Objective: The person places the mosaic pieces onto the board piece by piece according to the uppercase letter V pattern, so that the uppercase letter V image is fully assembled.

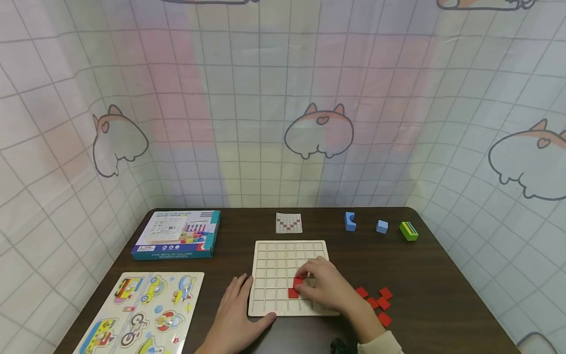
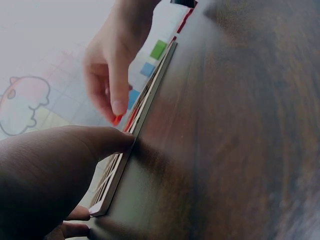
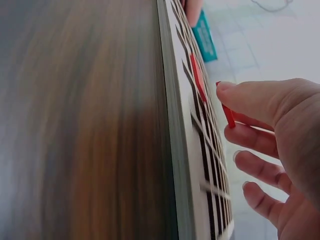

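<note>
A pale grid board (image 1: 271,269) lies in the middle of the dark table. One red square tile (image 1: 293,293) sits in a cell of its lower part. Just above the board, my right hand (image 1: 326,282) pinches another red square tile (image 3: 228,116) between thumb and index finger; in the right wrist view its other fingers hang free of it. My left hand (image 1: 236,317) rests at the board's lower left corner, fingers along the left side and thumb (image 2: 117,140) touching the near edge. Several loose red tiles (image 1: 383,319) lie right of the board.
A printed pattern card (image 1: 289,223) lies behind the board. Blue blocks (image 1: 382,226) and a green striped block (image 1: 409,231) stand back right. At left are a teal-edged box (image 1: 177,235) and a picture puzzle board (image 1: 146,309). A dark object (image 1: 339,345) sits at the near edge.
</note>
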Demonstrator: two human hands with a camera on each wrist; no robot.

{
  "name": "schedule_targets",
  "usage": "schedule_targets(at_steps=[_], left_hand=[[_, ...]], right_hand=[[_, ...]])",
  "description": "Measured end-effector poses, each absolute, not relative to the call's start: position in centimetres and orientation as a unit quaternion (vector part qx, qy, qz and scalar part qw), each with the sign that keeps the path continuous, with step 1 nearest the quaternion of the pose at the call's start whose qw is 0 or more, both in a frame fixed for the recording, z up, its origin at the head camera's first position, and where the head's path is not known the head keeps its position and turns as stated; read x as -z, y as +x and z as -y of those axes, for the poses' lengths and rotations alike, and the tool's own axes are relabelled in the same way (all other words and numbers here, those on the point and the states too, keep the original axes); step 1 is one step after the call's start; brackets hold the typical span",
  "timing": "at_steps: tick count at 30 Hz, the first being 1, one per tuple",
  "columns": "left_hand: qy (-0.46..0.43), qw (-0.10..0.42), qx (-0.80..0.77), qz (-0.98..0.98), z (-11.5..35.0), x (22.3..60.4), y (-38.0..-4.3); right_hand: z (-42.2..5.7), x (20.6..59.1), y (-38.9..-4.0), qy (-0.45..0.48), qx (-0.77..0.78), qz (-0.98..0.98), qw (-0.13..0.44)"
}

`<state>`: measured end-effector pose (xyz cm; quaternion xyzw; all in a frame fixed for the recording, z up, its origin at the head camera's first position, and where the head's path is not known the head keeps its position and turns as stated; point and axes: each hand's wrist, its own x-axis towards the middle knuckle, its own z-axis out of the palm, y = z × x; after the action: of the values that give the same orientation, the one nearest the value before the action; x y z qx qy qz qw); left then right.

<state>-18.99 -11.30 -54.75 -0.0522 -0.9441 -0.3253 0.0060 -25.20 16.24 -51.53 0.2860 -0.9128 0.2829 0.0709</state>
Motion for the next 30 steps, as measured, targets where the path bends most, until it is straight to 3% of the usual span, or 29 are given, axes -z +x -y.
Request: schedule_targets(at_steps=[30], left_hand=[[-0.050,-0.008,0.333,0.941,11.6,55.2,-19.3]], right_hand=[[-11.7,52.2,-26.7,0.283,-0.271,0.919,0.036]])
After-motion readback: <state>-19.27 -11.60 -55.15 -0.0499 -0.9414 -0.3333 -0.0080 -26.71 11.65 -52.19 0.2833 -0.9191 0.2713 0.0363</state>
